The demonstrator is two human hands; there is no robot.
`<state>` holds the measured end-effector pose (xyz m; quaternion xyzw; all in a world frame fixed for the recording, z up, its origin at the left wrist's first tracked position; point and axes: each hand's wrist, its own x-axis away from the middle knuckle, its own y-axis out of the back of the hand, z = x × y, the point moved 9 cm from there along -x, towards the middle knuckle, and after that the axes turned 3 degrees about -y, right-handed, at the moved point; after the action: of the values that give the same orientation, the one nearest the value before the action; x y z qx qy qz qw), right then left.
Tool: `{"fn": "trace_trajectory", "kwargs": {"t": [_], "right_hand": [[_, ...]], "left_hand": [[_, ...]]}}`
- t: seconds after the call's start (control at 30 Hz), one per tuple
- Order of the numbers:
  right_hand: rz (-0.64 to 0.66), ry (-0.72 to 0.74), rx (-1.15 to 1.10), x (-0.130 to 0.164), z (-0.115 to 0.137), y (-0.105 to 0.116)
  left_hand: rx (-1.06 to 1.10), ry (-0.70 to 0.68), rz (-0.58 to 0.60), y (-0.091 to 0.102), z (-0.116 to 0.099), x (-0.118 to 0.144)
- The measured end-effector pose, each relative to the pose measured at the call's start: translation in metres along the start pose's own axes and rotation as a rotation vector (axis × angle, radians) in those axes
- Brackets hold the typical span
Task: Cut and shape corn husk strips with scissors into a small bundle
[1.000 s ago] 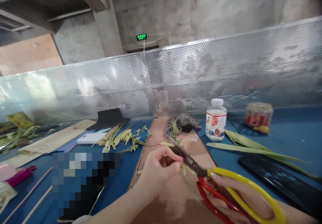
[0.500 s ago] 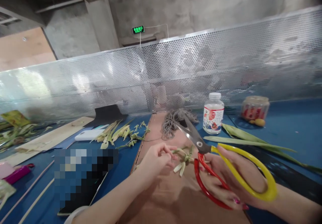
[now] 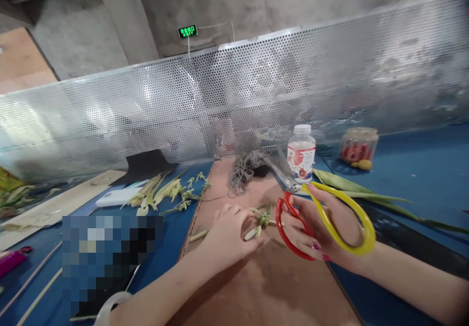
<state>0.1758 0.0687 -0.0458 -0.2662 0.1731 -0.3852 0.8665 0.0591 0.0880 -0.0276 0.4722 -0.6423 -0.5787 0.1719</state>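
Scissors (image 3: 311, 204) raised – right hand (image 3: 322, 228) gripping handles

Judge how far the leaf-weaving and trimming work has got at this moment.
Done: pale green woven pieces lie piled on the blue table. In hand: the left hand pinches a small woven leaf knot; the right hand holds red-and-yellow scissors, blades raised away. Left: long uncut green leaves.

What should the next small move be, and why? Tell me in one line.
Probably bring the scissors back down to the small woven leaf piece. The right hand holds them lifted, blades pointing away toward the bottle, while the left hand pins the piece on the brown board, loose ends sticking out.
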Motion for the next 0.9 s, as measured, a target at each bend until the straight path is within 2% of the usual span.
{"fn": "trace_trajectory", "kwargs": {"t": [0.17, 0.33, 0.4, 0.53, 0.6, 0.7, 0.9], "right_hand": [[-0.061, 0.023, 0.111, -0.001, -0.003, 0.002], [-0.202, 0.078, 0.245, 0.000, 0.001, 0.007], [-0.307, 0.136, 0.282, 0.002, 0.005, 0.016], [-0.613, 0.192, 0.376, 0.013, 0.012, 0.043], [-0.704, 0.231, 0.412, 0.018, 0.020, 0.048], [-0.740, 0.267, 0.386, 0.020, 0.028, 0.047], [-0.628, 0.156, 0.306, 0.010, 0.014, 0.039]], "left_hand": [[-0.046, -0.025, 0.022, -0.008, 0.007, -0.005], [-0.055, 0.024, 0.025, -0.003, 0.014, -0.005], [0.073, 0.064, 0.028, -0.001, 0.017, -0.003], [0.568, 0.235, -0.008, -0.002, 0.029, 0.001], [0.698, 0.303, 0.009, -0.006, 0.031, 0.004], [0.699, 0.347, 0.038, -0.009, 0.029, 0.006], [0.676, 0.323, 0.112, -0.014, 0.019, 0.009]]}}
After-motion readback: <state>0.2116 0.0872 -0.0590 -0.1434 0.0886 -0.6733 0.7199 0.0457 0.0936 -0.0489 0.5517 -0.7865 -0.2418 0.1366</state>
